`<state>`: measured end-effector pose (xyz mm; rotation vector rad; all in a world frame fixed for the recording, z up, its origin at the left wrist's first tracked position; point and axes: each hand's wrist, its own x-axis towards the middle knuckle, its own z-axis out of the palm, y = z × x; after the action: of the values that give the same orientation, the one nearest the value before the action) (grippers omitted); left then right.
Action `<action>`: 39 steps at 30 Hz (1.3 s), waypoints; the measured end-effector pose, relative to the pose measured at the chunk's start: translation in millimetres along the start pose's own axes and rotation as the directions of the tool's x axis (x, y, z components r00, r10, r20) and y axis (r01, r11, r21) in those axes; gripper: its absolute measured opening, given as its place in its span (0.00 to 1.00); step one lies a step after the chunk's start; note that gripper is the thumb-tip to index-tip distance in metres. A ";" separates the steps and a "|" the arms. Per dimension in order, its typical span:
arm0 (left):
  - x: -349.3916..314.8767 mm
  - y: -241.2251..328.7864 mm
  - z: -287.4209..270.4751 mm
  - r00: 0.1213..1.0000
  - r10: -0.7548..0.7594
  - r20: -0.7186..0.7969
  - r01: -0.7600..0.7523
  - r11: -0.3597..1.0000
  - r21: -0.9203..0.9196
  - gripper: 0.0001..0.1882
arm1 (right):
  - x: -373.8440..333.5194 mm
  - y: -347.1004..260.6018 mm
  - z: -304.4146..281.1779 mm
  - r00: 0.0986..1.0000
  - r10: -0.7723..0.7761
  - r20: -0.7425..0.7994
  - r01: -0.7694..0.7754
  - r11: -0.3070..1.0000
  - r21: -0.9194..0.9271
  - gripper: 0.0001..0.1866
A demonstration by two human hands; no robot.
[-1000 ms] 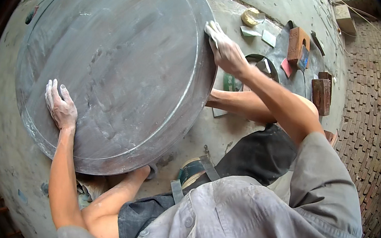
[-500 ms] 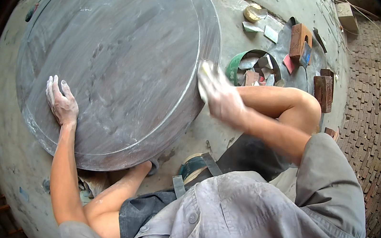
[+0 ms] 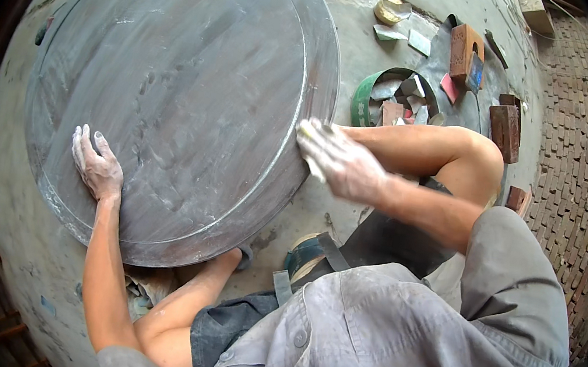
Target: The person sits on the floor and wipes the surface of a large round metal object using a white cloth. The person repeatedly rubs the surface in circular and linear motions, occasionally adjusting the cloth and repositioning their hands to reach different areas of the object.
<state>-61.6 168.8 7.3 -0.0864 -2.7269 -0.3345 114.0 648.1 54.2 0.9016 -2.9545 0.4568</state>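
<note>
left hand (image 3: pixel 97 169) flat on a round dark panel (image 3: pixel 173 86), right hand (image 3: pixel 337 163) at its edge

the panel lies in front of the seated person, filling the upper left of the view, its grey-brown face streaked and dusted white, a pale ring line running just inside the rim. the left hand rests on it near the lower left edge, fingers extended and a little apart, palm down, with nothing gripped. the right hand, whitened and blurred, reaches over the right edge, fingertips near the ring line; whether it is closed on anything cannot be told.

beyond the right hand, a green round tub (image 3: pixel 360 109) on the concrete floor (image 3: pixel 304 218) holds broken chunks. past it lie a pale green piece (image 3: pixel 419 43), a yellowish round container (image 3: pixel 388 10), a pink piece (image 3: pixel 448 88) and a notched reddish block (image 3: pixel 464 50). a dark brick (image 3: pixel 502 133) sits farther right, before a stretch of brick paving (image 3: pixel 570 175).
</note>
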 end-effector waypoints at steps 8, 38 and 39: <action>3.6 8.1 10.8 1.000 -0.005 -0.004 0.005 0.999 -0.043 0.24 | 165.1 177.0 0.2 0.859 0.232 -0.457 -0.373 0.894 -0.247 0.36; -0.4 -5.6 2.9 0.999 0.038 -0.037 -0.037 0.999 0.013 0.24 | 87.2 -100.9 31.4 0.977 -0.135 -0.163 0.174 0.950 0.259 0.37; -4.2 -13.0 2.8 0.998 0.042 -0.047 -0.041 0.999 0.034 0.24 | 82.3 -120.7 15.6 0.969 -0.246 -0.018 0.244 0.950 0.195 0.34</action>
<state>-60.2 156.9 0.3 -0.1245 -2.6781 -0.2766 112.8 503.6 80.5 1.2720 -2.7839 0.7418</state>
